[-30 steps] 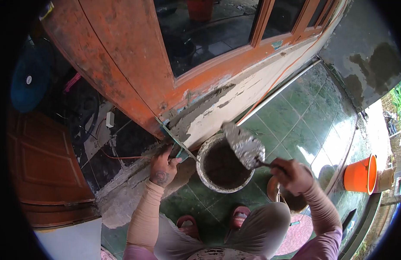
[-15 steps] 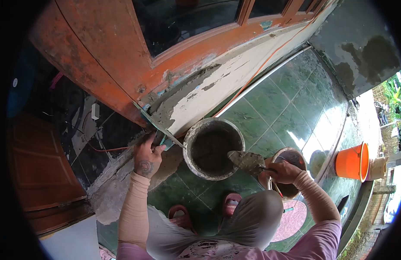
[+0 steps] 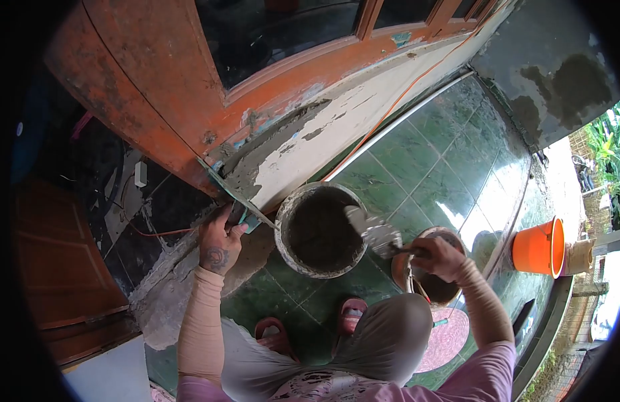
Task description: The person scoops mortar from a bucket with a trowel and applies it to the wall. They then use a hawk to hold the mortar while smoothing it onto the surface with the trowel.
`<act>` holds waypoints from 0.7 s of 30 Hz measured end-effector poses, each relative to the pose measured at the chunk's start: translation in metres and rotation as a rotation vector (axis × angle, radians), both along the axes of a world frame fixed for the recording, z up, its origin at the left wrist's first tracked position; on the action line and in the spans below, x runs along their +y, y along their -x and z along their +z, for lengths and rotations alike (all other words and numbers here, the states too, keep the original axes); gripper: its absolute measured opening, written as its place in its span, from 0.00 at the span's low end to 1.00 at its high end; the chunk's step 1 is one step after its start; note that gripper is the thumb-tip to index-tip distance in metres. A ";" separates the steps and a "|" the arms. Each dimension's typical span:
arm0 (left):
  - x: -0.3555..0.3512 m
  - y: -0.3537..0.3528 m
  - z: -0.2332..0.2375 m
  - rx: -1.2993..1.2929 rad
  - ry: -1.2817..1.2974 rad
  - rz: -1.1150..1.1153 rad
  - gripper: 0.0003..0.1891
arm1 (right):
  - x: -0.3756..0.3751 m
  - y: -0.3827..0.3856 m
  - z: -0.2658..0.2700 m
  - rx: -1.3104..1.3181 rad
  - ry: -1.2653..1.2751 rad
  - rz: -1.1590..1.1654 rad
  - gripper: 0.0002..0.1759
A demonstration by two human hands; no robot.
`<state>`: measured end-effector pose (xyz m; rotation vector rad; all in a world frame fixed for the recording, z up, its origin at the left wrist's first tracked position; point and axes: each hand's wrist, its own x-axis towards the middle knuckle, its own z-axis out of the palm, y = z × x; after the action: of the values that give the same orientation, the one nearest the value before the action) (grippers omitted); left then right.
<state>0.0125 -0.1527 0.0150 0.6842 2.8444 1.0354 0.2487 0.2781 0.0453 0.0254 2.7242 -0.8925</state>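
My left hand [image 3: 219, 244] is closed round the handle of a green plastering float [image 3: 235, 193], seen nearly edge-on against the foot of the wall beside the door frame. My right hand [image 3: 440, 260] grips a trowel [image 3: 380, 237], its blade coated in wet grey mortar. That blade reaches over the right rim of a round bucket [image 3: 282, 244] holding dark grey mortar [image 3: 320, 231]. Beneath my right hand stands a second, smaller bucket [image 3: 402, 269], its contents partly hidden by the hand.
An orange wooden door frame [image 3: 149, 87] and a wall with patchy plaster [image 3: 283, 164] rise ahead. A white pipe [image 3: 390, 134] and an orange cable [image 3: 390, 114] follow the wall's base. An orange bucket [image 3: 534, 248] stands right, on green tiles [image 3: 417, 161]. My feet wear red sandals [image 3: 353, 315].
My right hand has shifted slightly up, and the trowel blade has swung upward and turned its face at the mortar bucket's right rim. My left hand keeps the float near the wall base.
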 end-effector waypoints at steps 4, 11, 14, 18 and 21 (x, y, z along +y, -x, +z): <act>0.002 -0.001 0.005 -0.023 -0.001 0.008 0.26 | -0.022 0.007 -0.048 -0.163 0.305 -0.061 0.17; -0.002 0.002 -0.002 0.004 0.007 -0.014 0.25 | -0.037 -0.004 -0.073 -0.094 -0.128 0.040 0.14; -0.002 0.001 0.000 -0.068 -0.001 0.013 0.26 | -0.026 -0.014 -0.054 -0.159 -0.121 0.039 0.13; -0.003 0.001 0.001 -0.098 0.005 0.022 0.27 | 0.012 -0.044 -0.049 -0.116 -0.185 0.039 0.13; -0.005 0.003 -0.006 0.001 0.010 -0.003 0.27 | 0.024 -0.057 -0.022 0.020 -0.267 -0.075 0.13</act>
<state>0.0100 -0.1579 0.0093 0.6883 2.8469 1.0206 0.3052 0.3024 0.0232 0.1731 2.8576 -0.5430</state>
